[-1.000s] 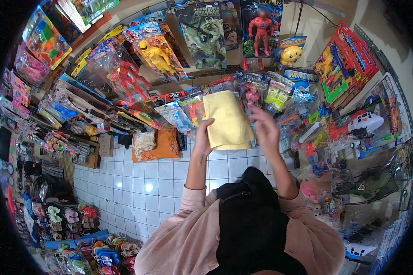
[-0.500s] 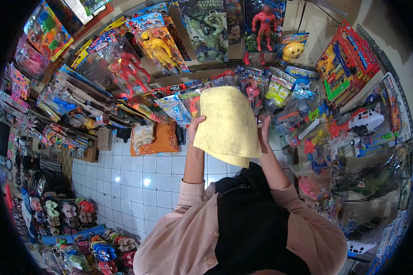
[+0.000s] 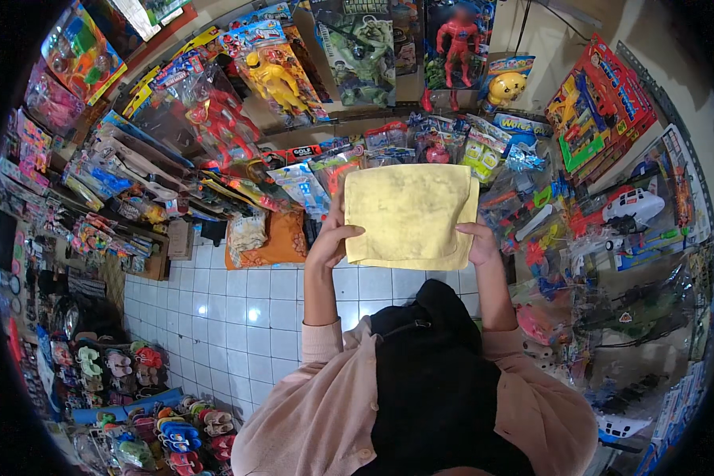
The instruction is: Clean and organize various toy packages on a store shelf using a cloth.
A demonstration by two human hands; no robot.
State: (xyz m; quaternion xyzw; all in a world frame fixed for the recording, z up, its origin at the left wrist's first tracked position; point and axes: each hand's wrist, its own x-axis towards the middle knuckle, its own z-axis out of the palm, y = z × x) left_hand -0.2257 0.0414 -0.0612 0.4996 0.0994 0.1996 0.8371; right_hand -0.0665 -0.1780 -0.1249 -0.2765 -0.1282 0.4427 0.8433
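Stretched between my two hands is a yellow cloth (image 3: pixel 411 216), folded into a rough rectangle with greyish smudges on its face. My left hand (image 3: pixel 331 238) grips its left edge, thumb lying on the front and fingers behind. At the opposite edge my right hand (image 3: pixel 481 240) pinches it the same way, its thumb pointing inward. The cloth is held up in front of me, above the tiled floor and before the hanging toys. Both hands' fingers are partly hidden behind it.
Packaged toys hang ahead, including a yellow figure (image 3: pixel 278 83) and a red figure (image 3: pixel 458 49). To the right hangs a toy helicopter (image 3: pixel 633 208). An orange patterned cloth bundle (image 3: pixel 284 240) lies on the white tiles (image 3: pixel 238 317). Children's sandals (image 3: pixel 180 435) fill the lower left.
The yellow cloth has gone from a drooping, tilted shape to a flatter, wider rectangle. My hands have moved slightly lower and further apart, with thumbs now on its front.
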